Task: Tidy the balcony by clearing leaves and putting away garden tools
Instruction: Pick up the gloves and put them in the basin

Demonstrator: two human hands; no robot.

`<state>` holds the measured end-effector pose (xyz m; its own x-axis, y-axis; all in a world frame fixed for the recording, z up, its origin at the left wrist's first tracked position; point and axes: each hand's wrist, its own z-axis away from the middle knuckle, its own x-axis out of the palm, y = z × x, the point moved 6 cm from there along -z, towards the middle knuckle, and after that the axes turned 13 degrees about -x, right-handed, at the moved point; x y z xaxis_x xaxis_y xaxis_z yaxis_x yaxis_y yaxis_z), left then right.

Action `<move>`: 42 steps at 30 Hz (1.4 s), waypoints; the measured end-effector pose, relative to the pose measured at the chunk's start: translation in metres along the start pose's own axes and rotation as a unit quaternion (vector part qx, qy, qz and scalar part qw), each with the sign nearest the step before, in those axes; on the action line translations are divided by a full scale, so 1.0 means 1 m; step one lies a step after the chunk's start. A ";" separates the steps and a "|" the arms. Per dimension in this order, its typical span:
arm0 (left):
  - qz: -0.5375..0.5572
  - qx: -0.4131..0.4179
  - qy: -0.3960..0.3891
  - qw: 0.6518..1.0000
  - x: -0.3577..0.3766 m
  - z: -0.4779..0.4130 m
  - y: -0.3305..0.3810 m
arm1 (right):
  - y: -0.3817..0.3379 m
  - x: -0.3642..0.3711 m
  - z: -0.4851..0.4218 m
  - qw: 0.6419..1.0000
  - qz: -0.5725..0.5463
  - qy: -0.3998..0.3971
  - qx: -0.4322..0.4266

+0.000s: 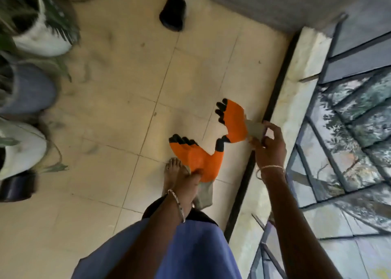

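I hold a pair of orange garden gloves with black fingertips and grey cuffs above the tiled balcony floor. My left hand (pixel 191 181) grips the lower glove (pixel 197 158) near its cuff, fingers pointing up and left. My right hand (pixel 268 145) pinches the grey cuff of the upper glove (pixel 234 122), which hangs with its fingers pointing left. The two gloves touch at their thumbs. No leaves show on the floor near my bare foot (pixel 173 172).
Several plant pots line the left side: a white pot (pixel 42 39), a blue pot (pixel 27 90), another white pot (pixel 21 151) and a dark one (pixel 17 185). A black pot (pixel 173 12) lies at the far wall. A stone ledge (pixel 294 84) and metal grille (pixel 349 130) bound the right.
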<state>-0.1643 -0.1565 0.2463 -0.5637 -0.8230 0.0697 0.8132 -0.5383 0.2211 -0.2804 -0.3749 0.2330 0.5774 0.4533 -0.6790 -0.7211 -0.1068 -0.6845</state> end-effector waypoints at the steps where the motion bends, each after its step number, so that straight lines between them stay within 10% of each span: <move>1: -0.041 0.007 0.002 0.999 0.005 0.029 0.011 | -0.023 -0.023 0.009 1.000 -0.023 -0.002 -0.004; 12: -0.092 0.008 -0.204 0.975 -0.013 0.276 0.105 | -0.253 -0.230 0.131 0.921 -0.381 0.069 0.046; 22: -0.181 0.123 -0.261 0.940 0.019 0.432 0.188 | -0.422 -0.376 0.170 0.891 -0.409 0.101 -0.169; 33: -0.105 0.106 -0.329 0.932 0.041 0.485 0.216 | -0.519 -0.405 0.173 0.880 -0.186 0.065 -0.433; 42: 0.071 0.119 -0.436 0.889 0.058 0.519 0.241 | -0.531 -0.348 0.207 0.870 0.036 0.037 -0.490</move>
<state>-0.0761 -0.2399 0.8081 -0.4399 -0.3694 0.8185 0.8899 -0.3019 0.3420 -0.1773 -0.2929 0.8880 0.5929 0.3604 -0.7201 -0.1040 -0.8525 -0.5123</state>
